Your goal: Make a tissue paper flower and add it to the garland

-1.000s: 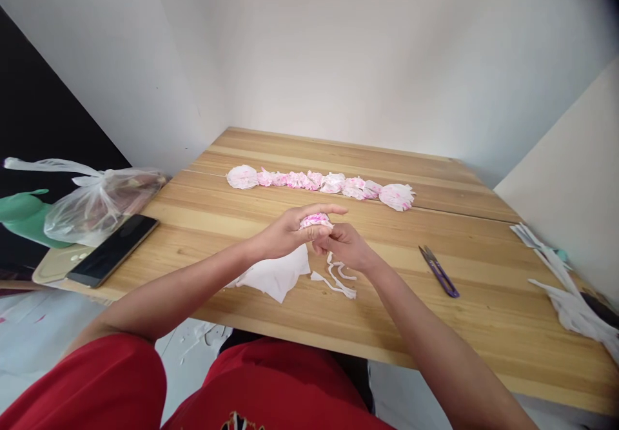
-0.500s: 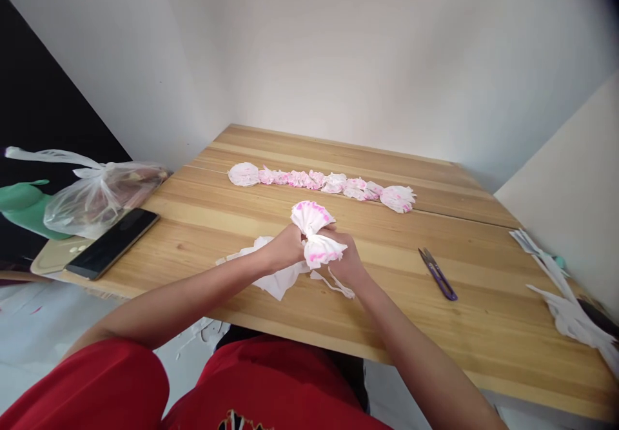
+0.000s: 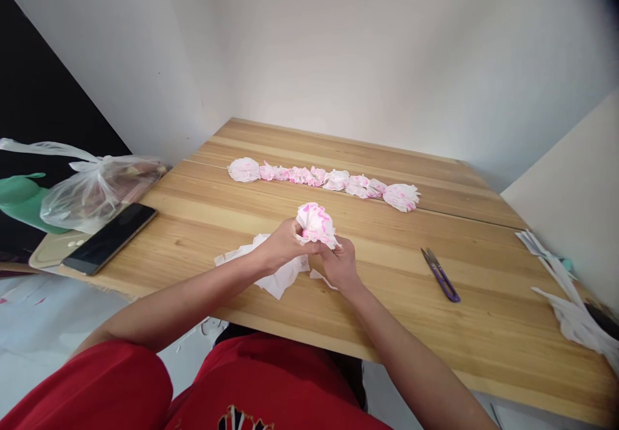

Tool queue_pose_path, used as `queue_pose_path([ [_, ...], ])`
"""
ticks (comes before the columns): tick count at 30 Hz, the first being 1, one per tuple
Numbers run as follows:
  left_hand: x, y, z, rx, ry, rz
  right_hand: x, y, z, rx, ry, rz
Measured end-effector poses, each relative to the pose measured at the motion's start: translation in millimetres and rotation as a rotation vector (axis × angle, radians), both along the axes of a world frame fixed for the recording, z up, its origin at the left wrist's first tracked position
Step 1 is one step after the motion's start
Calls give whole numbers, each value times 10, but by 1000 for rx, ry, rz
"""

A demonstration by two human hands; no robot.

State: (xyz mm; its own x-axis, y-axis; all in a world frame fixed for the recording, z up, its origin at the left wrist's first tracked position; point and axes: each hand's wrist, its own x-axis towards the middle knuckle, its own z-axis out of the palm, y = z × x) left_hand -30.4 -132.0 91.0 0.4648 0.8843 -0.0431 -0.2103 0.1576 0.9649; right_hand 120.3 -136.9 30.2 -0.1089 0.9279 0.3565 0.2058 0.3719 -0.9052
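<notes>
Over the near part of the table, a white tissue-paper flower (image 3: 316, 222) with pink-tipped petals is held between my hands. My left hand (image 3: 285, 244) closes round its left side and underside. On its right, my right hand (image 3: 339, 262) pinches the lower petals; some fingertips are hidden behind the paper. Beneath my left arm lie loose white tissue sheets (image 3: 280, 278). A thin white strip (image 3: 322, 279) sits by my right wrist. Farther back, a row of pink and white paper flowers (image 3: 333, 180) stretches across the table.
Purple-handled thread snips (image 3: 441, 276) lie to the right, points away from me. White paper strips (image 3: 563, 294) are heaped at the right edge. On the left are a phone (image 3: 111, 238), a tied plastic bag (image 3: 104, 191) and a green object (image 3: 26, 201). Walls stand behind the wooden table (image 3: 387, 314).
The paper in my hands has gone from a pinched bow with two fans to a rounder, gathered flower. Both hands have turned around it.
</notes>
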Motion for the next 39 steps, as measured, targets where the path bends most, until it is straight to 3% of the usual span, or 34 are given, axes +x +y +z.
queue_pose_path([
  [4, -27, 13, 46, 3, -22, -58, 8, 5, -28, -17, -27, 17],
  [12, -54, 42, -69, 3, -117, -47, -46, -2, 59, -43, -25, 45],
  [19, -90, 37, -114, 126, -42, 23, -55, 3, 33, -91, -48, 84],
  [29, -112, 83, -145, 193, 17, 17, -71, -13, 49, -153, -40, 131],
  [39, -33, 99, -234, 94, 89, -11, -35, 39, -93, -179, 13, -58],
])
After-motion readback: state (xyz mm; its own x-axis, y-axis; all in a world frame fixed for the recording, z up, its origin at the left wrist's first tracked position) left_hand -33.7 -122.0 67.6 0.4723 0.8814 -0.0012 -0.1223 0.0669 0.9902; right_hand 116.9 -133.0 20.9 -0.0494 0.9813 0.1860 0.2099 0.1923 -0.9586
